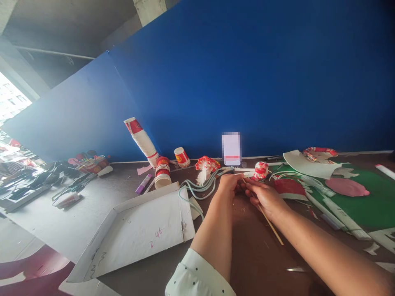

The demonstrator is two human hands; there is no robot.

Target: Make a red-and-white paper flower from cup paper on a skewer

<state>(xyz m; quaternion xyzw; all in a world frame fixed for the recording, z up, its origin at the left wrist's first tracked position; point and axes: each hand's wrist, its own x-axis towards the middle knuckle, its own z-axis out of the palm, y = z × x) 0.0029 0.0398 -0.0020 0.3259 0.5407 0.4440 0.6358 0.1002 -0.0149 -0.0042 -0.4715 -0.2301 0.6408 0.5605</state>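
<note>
A thin wooden stick [272,228] slants from between my hands down toward the right. My right hand [264,196] is closed around its upper part, with the lower end sticking out free below the palm. My left hand [230,183] is closed at the stick's upper end, its fingertips meeting those of the right hand. Just beyond the fingers is a red and white paper flower [261,171]; whether it touches them I cannot tell. Another red and white paper flower [207,165] with white petals hanging down lies left of my left hand.
Left stands a shallow white box [138,242] with stacked paper cups [143,142] behind it. A pale cable [200,189] loops beside my left forearm. Right are a green sheet [376,197], a pink oval [347,187] and a small blade [295,270]. A blue partition [247,74] rises behind.
</note>
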